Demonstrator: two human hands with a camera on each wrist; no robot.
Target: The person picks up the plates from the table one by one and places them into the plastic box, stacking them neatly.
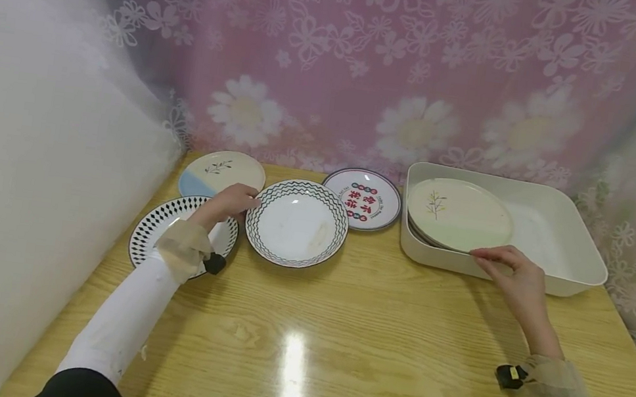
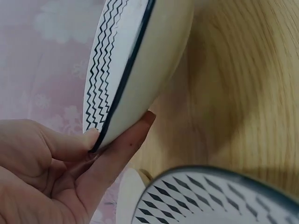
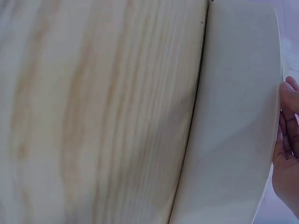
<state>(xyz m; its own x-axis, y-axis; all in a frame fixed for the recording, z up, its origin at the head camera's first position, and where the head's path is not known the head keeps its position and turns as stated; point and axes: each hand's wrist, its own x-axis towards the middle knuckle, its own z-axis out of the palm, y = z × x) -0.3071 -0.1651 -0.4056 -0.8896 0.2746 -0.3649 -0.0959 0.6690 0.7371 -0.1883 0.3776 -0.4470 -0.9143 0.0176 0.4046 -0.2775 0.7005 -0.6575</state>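
Observation:
My left hand (image 1: pixel 232 202) pinches the left rim of a deep white plate with zigzag lines (image 1: pixel 297 222), thumb on the inside and fingers underneath. In the left wrist view this zigzag plate (image 2: pixel 135 60) is tilted, its cream underside showing. Over at the white plastic bin (image 1: pixel 558 282), my right hand (image 1: pixel 514 275) pinches the near edge of a cream and pale green plate with a twig design (image 1: pixel 465 213). That plate lies on top of other plates inside the bin. The right wrist view shows the hand (image 3: pixel 288 140) at the rim of the bin (image 3: pixel 229 112).
A plate with a black diamond border (image 1: pixel 150 231) lies under my left forearm. Behind it is a cream and blue plate (image 1: pixel 202 171). A white plate with red lettering (image 1: pixel 378 216) sits between the zigzag plate and the bin. A floral curtain (image 1: pixel 332 81) hangs behind the wooden table (image 1: pixel 372 337).

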